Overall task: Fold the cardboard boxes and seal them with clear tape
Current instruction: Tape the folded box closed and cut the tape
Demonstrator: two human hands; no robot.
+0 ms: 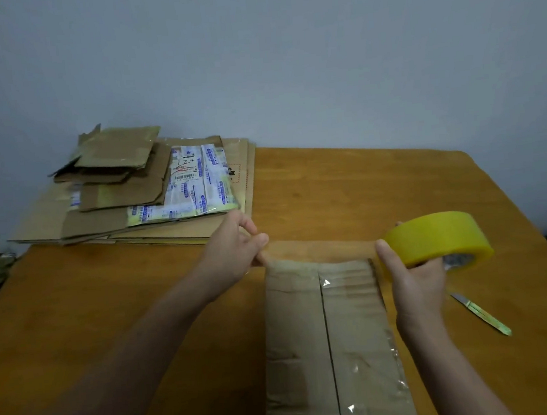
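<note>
So the box (329,334) sat at the near middle of the table (362,183). It was plain brown cardboard and pretty beat up. Two long flaps met along a seam running straight away from the camera, the surface was creased all over, and a few shiny scraps of old clear tape clung to the right flap and near the far end of the seam. Its near end ran off the bottom of the frame. Across its far edge a strip of tape (322,246) was stretched left to right, kinda see-through; whether it was touching the cardboard there, I couldn't tell. The left hand (233,254) pinched the loose end of that strip between thumb and fingertips, just off the box's far left corner. The right hand (414,281) had its fingers curled around the tape roll (433,238), a fat yellowish one, held up just past the far right corner with the thumb on the outside of it. Right of the box a slim cutter (481,314) with a greenish handle lay on the wood, apart from everything else. Over at the table's far left corner was a messy pile of flattened cardboard (132,193), some of it with printed labels, in front of a pale wall (285,57).
</note>
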